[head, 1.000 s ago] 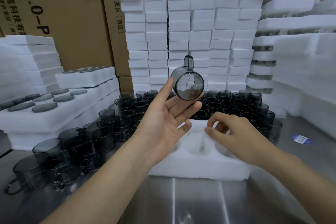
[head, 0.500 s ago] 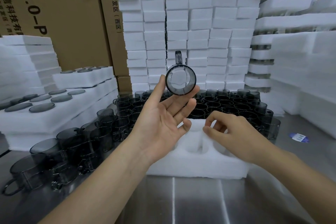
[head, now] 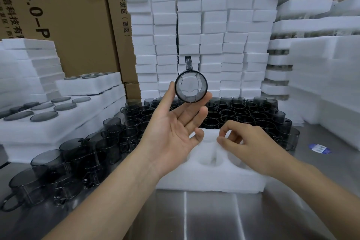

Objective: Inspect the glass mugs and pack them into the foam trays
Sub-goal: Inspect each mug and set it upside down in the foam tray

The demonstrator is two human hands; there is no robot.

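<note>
My left hand (head: 175, 132) is raised palm-up and pinches a smoky grey glass mug (head: 191, 88) between thumb and fingertips. The mug's round opening faces me and its handle points straight up. Below it a white foam tray (head: 210, 179) with round pockets lies on the steel table; the pockets I can see hold nothing. My right hand (head: 247, 142) hovers over the tray's right part with loosely curled fingers and holds nothing.
Many loose grey mugs (head: 243, 113) stand packed behind the tray, and more mugs (head: 78, 158) stand at the left. Filled foam trays (head: 58, 119) are stacked at left, foam blocks (head: 194, 35) behind, cardboard boxes (head: 78, 15) beyond. A blue sticker (head: 319, 149) lies at right.
My left hand has turned the mug, so its opening now faces me squarely with the handle upright. The right hand has stayed over the tray.
</note>
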